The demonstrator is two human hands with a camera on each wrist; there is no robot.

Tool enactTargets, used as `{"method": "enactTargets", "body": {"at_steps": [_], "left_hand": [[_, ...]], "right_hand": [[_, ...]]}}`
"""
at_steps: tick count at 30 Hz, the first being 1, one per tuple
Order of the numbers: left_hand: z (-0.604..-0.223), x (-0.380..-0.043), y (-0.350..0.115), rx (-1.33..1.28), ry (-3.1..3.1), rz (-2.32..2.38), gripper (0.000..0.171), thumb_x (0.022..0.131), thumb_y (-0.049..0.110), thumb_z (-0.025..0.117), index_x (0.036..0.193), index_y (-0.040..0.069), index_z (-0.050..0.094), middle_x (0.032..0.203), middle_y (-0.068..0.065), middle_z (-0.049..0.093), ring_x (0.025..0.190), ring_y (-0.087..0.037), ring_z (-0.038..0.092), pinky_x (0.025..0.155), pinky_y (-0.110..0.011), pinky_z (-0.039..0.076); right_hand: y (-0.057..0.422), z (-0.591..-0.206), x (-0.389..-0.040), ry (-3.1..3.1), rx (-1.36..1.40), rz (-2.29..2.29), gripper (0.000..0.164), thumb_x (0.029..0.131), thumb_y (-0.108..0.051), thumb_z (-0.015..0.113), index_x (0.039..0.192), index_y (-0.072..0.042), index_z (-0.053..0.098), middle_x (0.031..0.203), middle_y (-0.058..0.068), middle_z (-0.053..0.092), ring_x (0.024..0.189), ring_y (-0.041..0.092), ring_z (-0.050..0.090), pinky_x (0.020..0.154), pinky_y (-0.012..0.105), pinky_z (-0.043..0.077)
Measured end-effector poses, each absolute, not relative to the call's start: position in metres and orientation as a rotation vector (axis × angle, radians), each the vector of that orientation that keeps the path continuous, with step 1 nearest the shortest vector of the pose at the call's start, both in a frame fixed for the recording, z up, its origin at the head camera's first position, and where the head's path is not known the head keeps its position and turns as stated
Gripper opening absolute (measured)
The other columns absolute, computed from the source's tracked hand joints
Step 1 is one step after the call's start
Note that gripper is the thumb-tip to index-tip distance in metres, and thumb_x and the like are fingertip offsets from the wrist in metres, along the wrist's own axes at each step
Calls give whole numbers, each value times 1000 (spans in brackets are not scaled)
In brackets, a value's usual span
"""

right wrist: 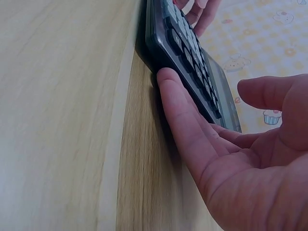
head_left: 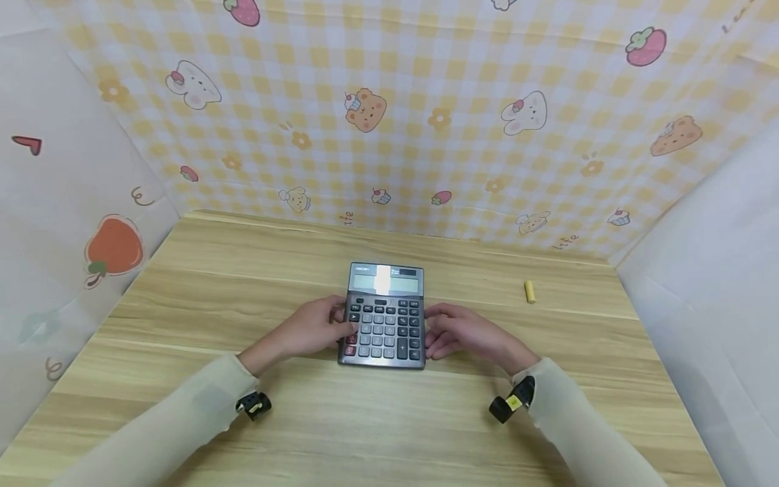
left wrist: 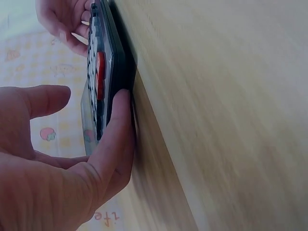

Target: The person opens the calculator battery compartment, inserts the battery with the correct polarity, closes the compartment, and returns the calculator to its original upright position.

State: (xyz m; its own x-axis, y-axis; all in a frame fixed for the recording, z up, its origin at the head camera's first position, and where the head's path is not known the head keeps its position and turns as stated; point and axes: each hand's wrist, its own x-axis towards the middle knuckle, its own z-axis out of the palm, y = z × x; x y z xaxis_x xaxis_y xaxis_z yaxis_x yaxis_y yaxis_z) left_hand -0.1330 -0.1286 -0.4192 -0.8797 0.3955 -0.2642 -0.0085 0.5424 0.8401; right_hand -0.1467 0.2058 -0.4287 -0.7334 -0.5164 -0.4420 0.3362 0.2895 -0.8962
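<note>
A dark grey desk calculator (head_left: 395, 325) lies face up in the middle of the table, its display toward the back wall. Fingers of my left hand (head_left: 315, 327) touch its left edge near the red keys (left wrist: 100, 74); the thumb is raised over the keypad side, apart from it in the left wrist view. Along the opposite edge, my right hand (head_left: 465, 331) touches the side with outstretched fingers (right wrist: 180, 113), its thumb held away from the keys. Whether any fingertips reach under the calculator is hidden.
A small yellow cylinder (head_left: 530, 292) lies on the wood-grain table (head_left: 377, 426), right of the calculator. Behind stands a yellow checked cloth (head_left: 414, 155) with cartoon prints. White sheets (head_left: 712, 237) hang at both sides. Each wrist wears a small black camera (head_left: 513, 400).
</note>
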Motion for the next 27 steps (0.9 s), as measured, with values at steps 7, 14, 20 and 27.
{"method": "enactTargets", "body": {"at_steps": [7, 14, 20, 27], "left_hand": [[-420, -131, -119, 307, 2321, 1319, 73, 103, 16, 76, 157, -19, 41, 110, -17, 68, 78, -20, 75, 72, -33, 66], [-420, -128, -111, 316, 2292, 1341, 73, 102, 16, 77, 157, -18, 43, 109, -15, 70, 79, -20, 76, 73, -34, 66], [-421, -126, -103, 352, 2256, 1358, 73, 102, 15, 76, 157, -19, 42, 109, -15, 70, 79, -20, 76, 73, -34, 66], [-425, -126, -93, 397, 2241, 1357, 71, 102, 14, 76, 156, -19, 43, 107, -14, 69, 79, -19, 76, 72, -33, 65]], "right_hand": [[217, -426, -140, 1844, -160, -1532, 56, 114, -14, 46, 160, 14, 36, 112, 25, 71, 95, 28, 77, 88, 41, 65], [226, -425, -135, 1851, -147, -1522, 56, 114, -14, 45, 161, 15, 35, 111, 24, 72, 95, 29, 77, 88, 41, 65], [235, -423, -131, 1854, -147, -1509, 56, 113, -14, 46, 160, 15, 35, 111, 24, 72, 96, 29, 77, 88, 41, 65], [247, -422, -127, 1861, -130, -1502, 56, 113, -13, 46, 159, 15, 35, 109, 23, 72, 95, 29, 78, 88, 41, 65]]}}
